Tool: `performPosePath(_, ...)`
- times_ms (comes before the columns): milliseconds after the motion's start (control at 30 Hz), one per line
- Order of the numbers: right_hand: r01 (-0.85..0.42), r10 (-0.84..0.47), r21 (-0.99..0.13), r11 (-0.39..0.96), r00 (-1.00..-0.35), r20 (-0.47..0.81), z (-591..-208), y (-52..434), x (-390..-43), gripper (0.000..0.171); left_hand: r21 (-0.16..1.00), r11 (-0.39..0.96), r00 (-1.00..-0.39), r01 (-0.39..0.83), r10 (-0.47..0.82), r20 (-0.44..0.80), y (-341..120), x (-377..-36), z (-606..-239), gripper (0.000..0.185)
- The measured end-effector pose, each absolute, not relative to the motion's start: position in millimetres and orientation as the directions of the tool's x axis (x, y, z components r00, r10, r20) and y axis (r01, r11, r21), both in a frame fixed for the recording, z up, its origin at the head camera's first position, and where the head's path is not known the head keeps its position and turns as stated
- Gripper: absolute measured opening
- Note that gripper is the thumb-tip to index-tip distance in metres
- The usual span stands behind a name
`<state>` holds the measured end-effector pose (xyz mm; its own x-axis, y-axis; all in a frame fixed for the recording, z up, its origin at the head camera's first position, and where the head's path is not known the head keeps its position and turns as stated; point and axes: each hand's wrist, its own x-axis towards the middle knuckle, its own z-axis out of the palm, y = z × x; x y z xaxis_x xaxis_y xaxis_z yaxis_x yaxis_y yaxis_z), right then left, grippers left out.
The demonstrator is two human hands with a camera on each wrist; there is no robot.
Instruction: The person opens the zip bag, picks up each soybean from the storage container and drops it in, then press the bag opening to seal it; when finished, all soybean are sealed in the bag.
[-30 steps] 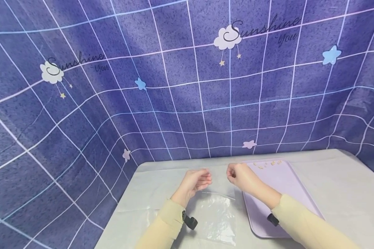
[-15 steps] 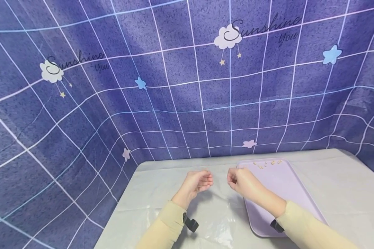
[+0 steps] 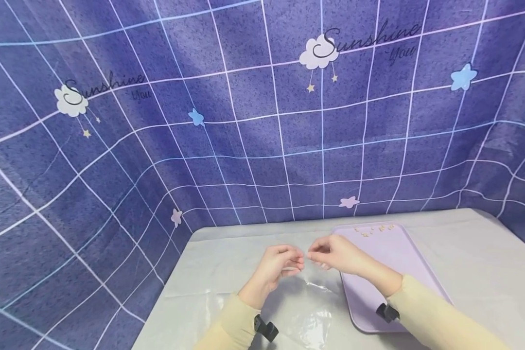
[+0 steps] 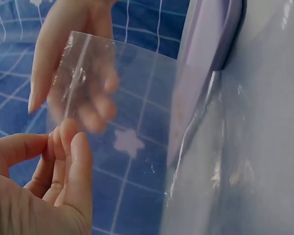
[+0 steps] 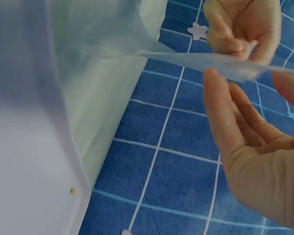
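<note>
Before a blue grid-patterned backdrop, over the grey table [image 3: 463, 262], the left hand [image 3: 276, 265] pinches the clear plastic bag [image 3: 308, 306] at its top edge — the right hand [image 3: 332, 253], fingers loosely spread, meets it there; judging by this, opening the bag's mouth comes next.

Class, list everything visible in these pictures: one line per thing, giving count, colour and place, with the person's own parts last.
Plastic bag: one, clear, held up over the table between both hands.
Tray: one, lilac, on the table at right.
Small bits: several, pale yellow, at the tray's far end.
Table cover: one, grey-white.
Backdrop: one, purple with white grid, clouds and stars.
Left hand: one, pinches the bag's top edge.
Right hand: one, at the same edge; grip unclear.
</note>
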<state>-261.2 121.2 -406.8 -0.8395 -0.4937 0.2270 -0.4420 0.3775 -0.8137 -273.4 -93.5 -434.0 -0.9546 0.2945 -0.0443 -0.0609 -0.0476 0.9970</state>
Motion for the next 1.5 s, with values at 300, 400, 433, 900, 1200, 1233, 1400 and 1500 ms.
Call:
performPosePath(300, -0.365, -0.498, -0.876, 0.315, -0.85, 0.175, -405, 114, -267, 0.009, 0.997, -0.054, -0.944, -0.061, 0.327, -0.04, -88, -260, -429, 0.009)
performPosePath(400, -0.378, -0.486, -0.865, 0.331, -0.854, 0.188, -407, 115, -268, 0.01, 0.997, -0.052, -0.947, -0.048, 0.321, -0.029, -87, -258, -429, 0.012)
performPosePath(433, -0.382, -0.481, -0.86, 0.339, -0.856, 0.191, -407, 115, -268, 0.01, 0.998, -0.051, -0.949, -0.043, 0.315, -0.024, -87, -258, -430, 0.013)
performPosePath(900, -0.463, -0.421, -0.765, 0.447, -0.864, 0.277, -409, 110, -265, 0.012, 0.997, -0.072, -0.975, -0.017, 0.223, 0.0, -76, -253, -434, 0.013)
performPosePath(1200, -0.101, -0.292, -0.978, 0.182, -0.955, 0.045, -424, 128, -283, 0.011, 0.998, -0.065, -0.975, -0.007, 0.221, 0.008, -80, -239, -426, 0.009)
performPosePath(1233, -0.035, -0.311, -0.993, 0.111, -0.95, -0.001, -426, 131, -284, 0.013, 0.998, -0.062, -0.975, -0.004, 0.222, 0.01, -81, -238, -425, 0.008)
performPosePath(1400, 0.094, -0.377, -0.995, -0.038, -0.923, -0.073, -430, 139, -287, 0.016, 0.999, -0.044, -0.974, 0.002, 0.228, 0.012, -85, -232, -425, 0.009)
performPosePath(1500, 0.097, -0.34, -0.994, -0.044, -0.937, -0.077, -432, 141, -289, 0.015, 0.999, -0.042, -0.971, 0.0, 0.238, 0.01, -86, -226, -426, 0.013)
